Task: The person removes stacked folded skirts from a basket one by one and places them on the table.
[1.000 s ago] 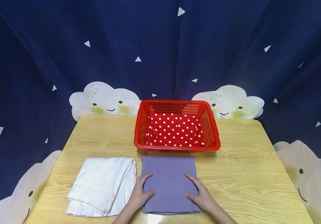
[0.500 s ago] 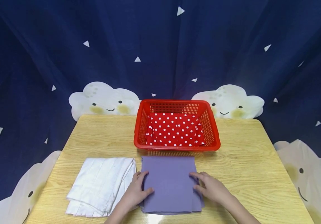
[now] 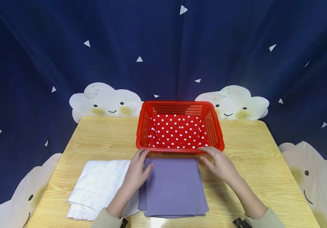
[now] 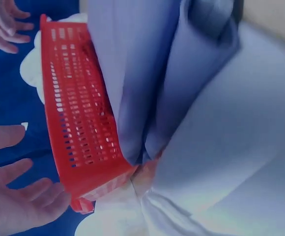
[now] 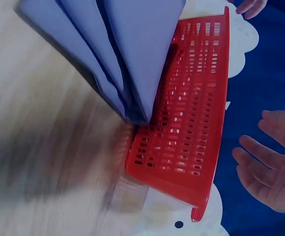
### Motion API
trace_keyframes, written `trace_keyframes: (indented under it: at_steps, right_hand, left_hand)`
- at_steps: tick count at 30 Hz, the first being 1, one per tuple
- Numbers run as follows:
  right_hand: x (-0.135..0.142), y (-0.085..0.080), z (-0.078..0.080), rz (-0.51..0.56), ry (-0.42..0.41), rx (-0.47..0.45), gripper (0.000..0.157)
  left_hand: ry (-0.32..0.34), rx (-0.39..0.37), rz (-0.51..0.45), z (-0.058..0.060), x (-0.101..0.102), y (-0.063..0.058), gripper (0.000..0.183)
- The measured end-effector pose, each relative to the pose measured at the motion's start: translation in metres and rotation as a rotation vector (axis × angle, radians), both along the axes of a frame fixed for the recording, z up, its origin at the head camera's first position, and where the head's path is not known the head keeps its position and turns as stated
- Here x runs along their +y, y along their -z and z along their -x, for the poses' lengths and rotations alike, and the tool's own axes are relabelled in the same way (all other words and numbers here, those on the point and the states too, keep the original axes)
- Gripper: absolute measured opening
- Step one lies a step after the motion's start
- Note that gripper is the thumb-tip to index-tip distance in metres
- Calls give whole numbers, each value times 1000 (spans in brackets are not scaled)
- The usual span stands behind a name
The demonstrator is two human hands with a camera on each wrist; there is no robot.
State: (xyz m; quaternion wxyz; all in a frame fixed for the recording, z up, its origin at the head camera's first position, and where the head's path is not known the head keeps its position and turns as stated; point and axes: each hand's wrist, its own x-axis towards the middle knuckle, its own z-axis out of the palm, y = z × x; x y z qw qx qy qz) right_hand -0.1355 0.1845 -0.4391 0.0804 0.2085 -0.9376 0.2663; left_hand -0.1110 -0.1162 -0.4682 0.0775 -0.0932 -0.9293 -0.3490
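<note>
A folded purple cloth (image 3: 172,186) lies flat before me, its layers slightly fanned at the sides. Just behind it stands a red plastic basket (image 3: 180,150) with a red polka-dot cloth (image 3: 177,131) inside. My left hand (image 3: 136,172), fingers relaxed, hovers by the cloth's far left corner and overlaps the edge of a folded white cloth (image 3: 97,186). On the other side my right hand (image 3: 220,164) has its fingertips near the basket's front rim, thumb apart. Both wrist views show loose, slightly bent fingers beside the basket, holding nothing.
Everything rests on a light wooden table (image 3: 254,177). Behind it hangs a dark blue curtain (image 3: 163,47) with white triangles and smiling clouds, which also hangs along both sides.
Both hands have left the sides of the purple cloth and moved forward toward the basket, the right one also swinging outward first. The cloth's lower layers now show more at both sides.
</note>
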Motion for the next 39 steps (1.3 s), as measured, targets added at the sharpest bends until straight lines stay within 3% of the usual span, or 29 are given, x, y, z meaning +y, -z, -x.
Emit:
trace_keyframes:
  at_steps: [6,12,18,24,30,39]
  right_hand:
    - [5,4,21,79,18,76,38]
    - [5,11,40,106,85,111,43]
    - [4,17,61,121,138,74,51]
    - [6,24,86,161,166,36,58]
    - [5,29,106,163,191,-46,68]
    - [-3,43,133,152,221,-184,76]
  left_hand:
    - [19,141,89,31,1,0,55]
    - [30,178,94,60,4,1,59]
    - [24,173,93,89,9,5,57]
    - [-24,123,109,114,16,7,61]
    - [-74,3,129,135,21,9,65]
    - [-130,-148,8,161,31,19,69]
